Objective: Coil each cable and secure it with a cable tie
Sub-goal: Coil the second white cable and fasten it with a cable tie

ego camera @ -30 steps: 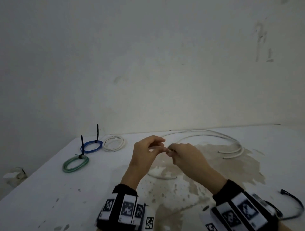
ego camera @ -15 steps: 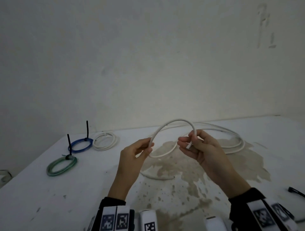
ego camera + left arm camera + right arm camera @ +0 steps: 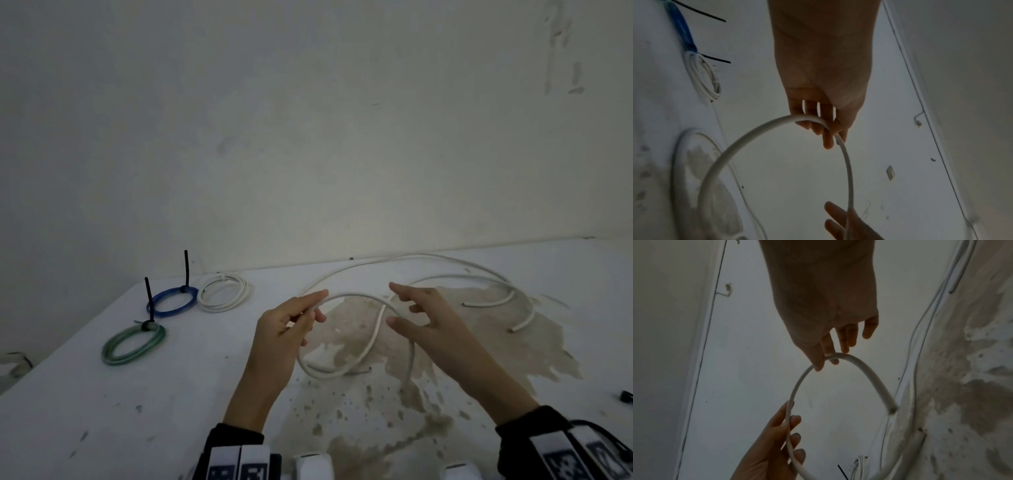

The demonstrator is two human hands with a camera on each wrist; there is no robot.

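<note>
A long white cable [image 3: 356,295] arcs between my hands above the stained table [image 3: 212,394], and a loop of it [image 3: 329,373] sags toward the tabletop. My left hand [image 3: 287,325] pinches it between thumb and fingers; the left wrist view shows this grip [image 3: 830,128]. My right hand [image 3: 442,329] has its fingers spread. The right wrist view shows its thumb and forefinger [image 3: 819,363] pinching the cable [image 3: 863,366] near the cut end [image 3: 893,409]. The rest of the cable [image 3: 479,270] trails in curves over the back right of the table.
Three finished coils lie at the left: a green one [image 3: 133,344] and a blue one [image 3: 173,301], each with an upright black tie, and a white one [image 3: 224,291]. A loose black tie [image 3: 625,395] lies at the right edge. A wall stands close behind.
My hands were close together, then raised a small arc of cable. Now they are farther apart, the right fingers have spread, and a wider loop hangs below them.
</note>
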